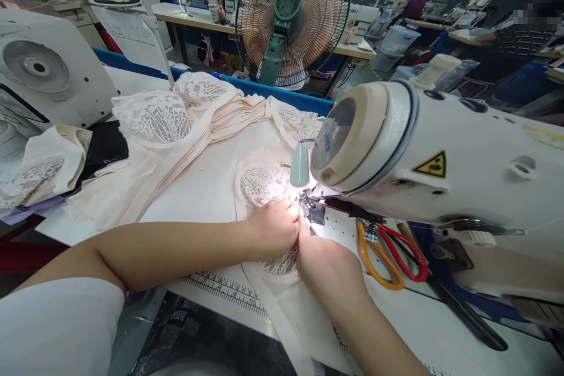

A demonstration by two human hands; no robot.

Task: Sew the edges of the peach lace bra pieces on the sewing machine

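A cream lace bra (259,183) lies under the needle area of a white sewing machine (480,147), with one strip hanging over the table's front edge. My left hand (274,229) has its fingers closed on the bra just left of the presser foot (305,200). Right beside it, my right hand (328,261) pinches the fabric in front of the foot. The two hands touch, and their fingertips are partly hidden. A bright lamp lights the stitching spot. Below the hands shows another lace part of the bra.
A stack of cream lace bras (163,123) spreads behind and left. Scissors with orange and red handles (392,255) lie right of my right hand. A second machine (48,67) stands left; a large fan (288,17) stands behind the table. A ruler strip (224,292) runs along the front edge.
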